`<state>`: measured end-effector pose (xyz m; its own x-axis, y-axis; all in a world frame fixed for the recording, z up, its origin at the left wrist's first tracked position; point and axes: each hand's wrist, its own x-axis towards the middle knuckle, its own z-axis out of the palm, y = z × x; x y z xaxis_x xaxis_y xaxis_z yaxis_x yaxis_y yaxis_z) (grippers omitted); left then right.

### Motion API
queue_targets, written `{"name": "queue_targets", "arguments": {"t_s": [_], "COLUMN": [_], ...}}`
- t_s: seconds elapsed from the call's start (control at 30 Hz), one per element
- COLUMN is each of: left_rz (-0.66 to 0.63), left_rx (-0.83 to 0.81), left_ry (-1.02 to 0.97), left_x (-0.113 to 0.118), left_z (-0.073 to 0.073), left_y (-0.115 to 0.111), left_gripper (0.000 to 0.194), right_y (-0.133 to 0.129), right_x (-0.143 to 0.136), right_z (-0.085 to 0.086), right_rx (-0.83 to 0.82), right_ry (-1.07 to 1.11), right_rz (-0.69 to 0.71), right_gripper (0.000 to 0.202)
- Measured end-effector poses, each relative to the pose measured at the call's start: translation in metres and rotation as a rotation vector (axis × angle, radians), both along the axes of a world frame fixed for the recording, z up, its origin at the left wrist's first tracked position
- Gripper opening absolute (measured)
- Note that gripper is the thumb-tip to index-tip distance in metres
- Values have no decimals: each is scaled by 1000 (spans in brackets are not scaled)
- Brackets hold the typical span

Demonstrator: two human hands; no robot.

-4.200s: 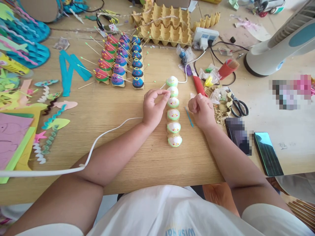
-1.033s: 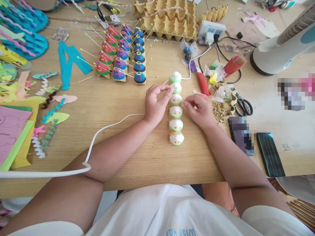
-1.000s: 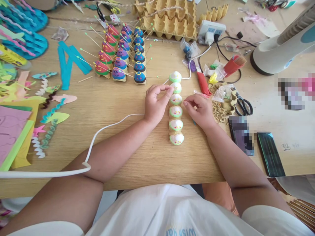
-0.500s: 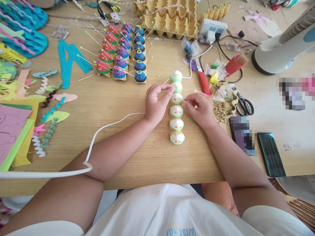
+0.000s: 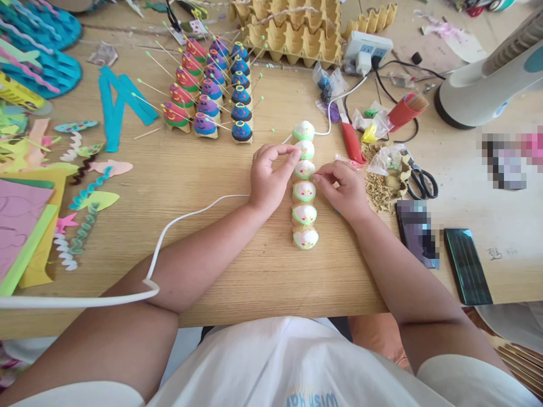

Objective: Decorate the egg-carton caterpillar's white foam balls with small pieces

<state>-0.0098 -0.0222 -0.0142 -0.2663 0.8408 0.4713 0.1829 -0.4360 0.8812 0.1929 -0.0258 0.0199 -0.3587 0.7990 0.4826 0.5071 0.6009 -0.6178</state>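
Observation:
A strip of egg-carton cups point(image 5: 304, 215), topped white with green rims and small red and yellow marks, runs away from me on the wooden table. At its left, my left hand point(image 5: 271, 175) has thumb and forefinger pinched at the second cup from the far end; whether something tiny is between them is hidden. My right hand point(image 5: 345, 189) is on the other side, its fingers pinched close to the third cup, and what they hold is too small to make out. Beyond stand painted rows in red point(image 5: 175, 115), purple point(image 5: 206, 125) and blue point(image 5: 241, 131).
A white cable point(image 5: 190, 213) crosses my left forearm. On the right lie scissors point(image 5: 422, 182), a red-handled tool point(image 5: 351, 142), plastic bags, a phone point(image 5: 467, 265) and a power strip point(image 5: 368, 46). Paper cutouts point(image 5: 102, 200) and blue strips point(image 5: 111, 113) are at left.
My right hand has shifted slightly left, its fingertips nearer the third cup. My left hand stays where it was.

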Motion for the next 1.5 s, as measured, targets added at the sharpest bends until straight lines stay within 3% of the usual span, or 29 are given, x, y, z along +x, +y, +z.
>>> {"name": "queue_targets", "arguments": {"t_s": [1.5], "left_rz": [14], "left_rx": [-10], "left_ry": [26], "left_x": [2], "left_z": [2], "left_y": [-1], "left_gripper": [38], "right_y": [2], "right_x": [-6], "right_z": [0], "right_rx": [43], "right_ry": [-144], "right_rz": [-43], "right_gripper": [7]}}
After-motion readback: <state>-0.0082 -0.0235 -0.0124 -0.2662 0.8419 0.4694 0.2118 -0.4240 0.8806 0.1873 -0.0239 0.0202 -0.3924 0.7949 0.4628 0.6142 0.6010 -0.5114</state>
